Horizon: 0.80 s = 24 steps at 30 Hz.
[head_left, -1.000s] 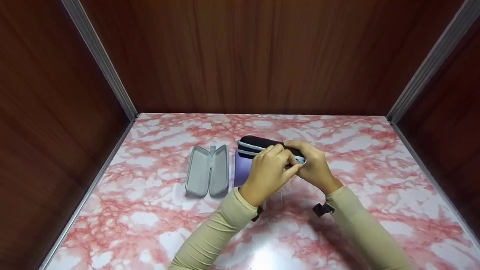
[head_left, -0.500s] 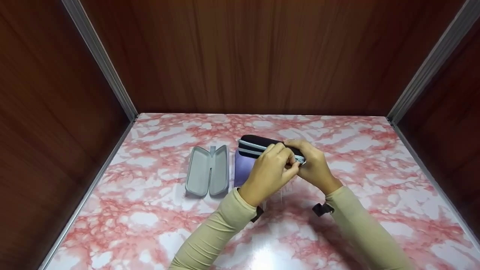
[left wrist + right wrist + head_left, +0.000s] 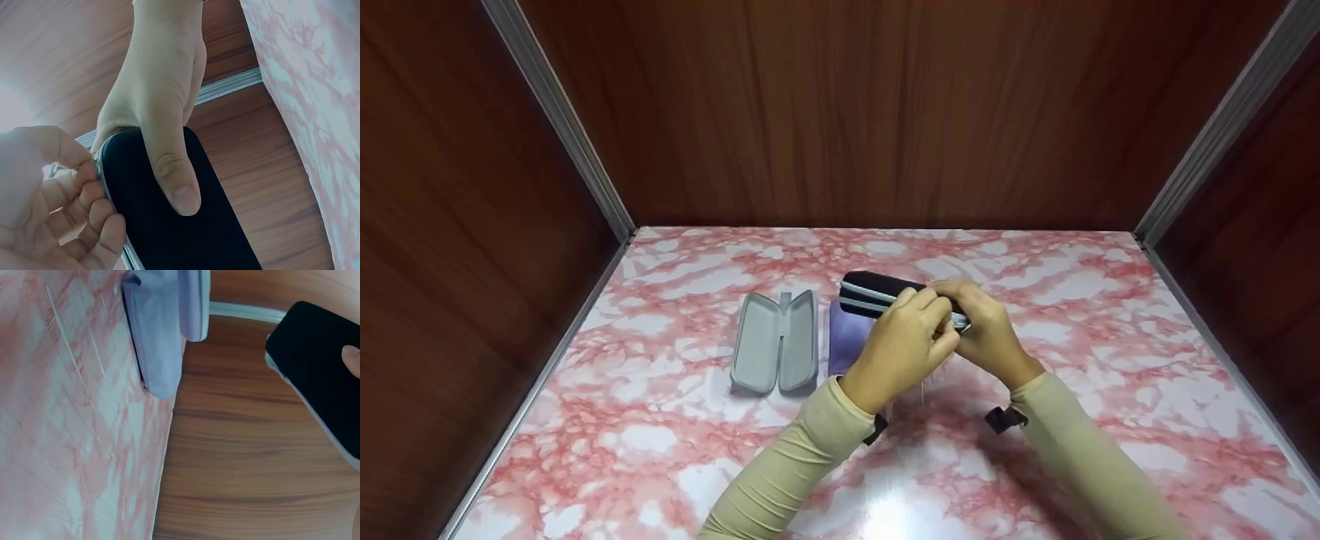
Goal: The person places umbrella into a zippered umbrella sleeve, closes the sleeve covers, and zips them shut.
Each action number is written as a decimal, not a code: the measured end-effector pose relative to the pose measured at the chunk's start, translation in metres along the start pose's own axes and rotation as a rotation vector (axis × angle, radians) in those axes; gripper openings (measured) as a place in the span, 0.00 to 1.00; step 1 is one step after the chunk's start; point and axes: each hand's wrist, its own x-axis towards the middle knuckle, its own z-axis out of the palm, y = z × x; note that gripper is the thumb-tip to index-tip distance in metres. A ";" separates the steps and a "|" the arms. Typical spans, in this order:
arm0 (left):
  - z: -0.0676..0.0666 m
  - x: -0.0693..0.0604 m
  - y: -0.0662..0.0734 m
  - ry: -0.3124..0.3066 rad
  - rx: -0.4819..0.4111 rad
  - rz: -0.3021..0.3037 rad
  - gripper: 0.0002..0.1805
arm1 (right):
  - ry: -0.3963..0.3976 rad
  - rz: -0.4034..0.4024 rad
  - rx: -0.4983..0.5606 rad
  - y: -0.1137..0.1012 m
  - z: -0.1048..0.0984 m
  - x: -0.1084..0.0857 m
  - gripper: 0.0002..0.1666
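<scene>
A black zip case (image 3: 881, 283) with two light zipper bands is held up off the table, tilted. My right hand (image 3: 986, 330) grips its right end, thumb laid across the black face in the left wrist view. At that end my left hand (image 3: 907, 334) pinches the zipper edge with curled fingers; the zipper pull is mostly hidden by the fingertips. In the left wrist view, the left fingers (image 3: 84, 208) lie against the case's light edge. Below the case rests a purple pouch (image 3: 846, 337), partly covered by the left hand. The case (image 3: 318, 371) also shows in the right wrist view.
A grey glasses case (image 3: 761, 345) lies open on the red-and-white marbled table (image 3: 645, 442), left of the pouch. Brown wood-grain panels (image 3: 840, 112) with metal corner strips stand at the back and both sides.
The black case has shifted very slightly to the right at its far end. Both hands keep nearly the same place and hold; the grey case and the pouch have not moved.
</scene>
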 end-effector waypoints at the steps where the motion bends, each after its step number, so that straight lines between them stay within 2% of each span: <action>1: 0.000 0.000 0.000 0.000 0.004 0.000 0.04 | 0.000 0.002 0.002 0.000 0.000 0.000 0.27; 12: -0.001 0.003 0.002 0.044 0.003 0.015 0.05 | 0.016 0.016 0.067 0.002 0.001 0.001 0.29; 18: -0.002 0.001 -0.001 0.069 0.022 0.016 0.05 | 0.019 0.033 0.050 0.002 -0.001 0.001 0.31; 24: -0.002 0.000 -0.002 0.073 -0.032 -0.006 0.05 | 0.021 0.027 0.066 0.002 -0.001 0.002 0.32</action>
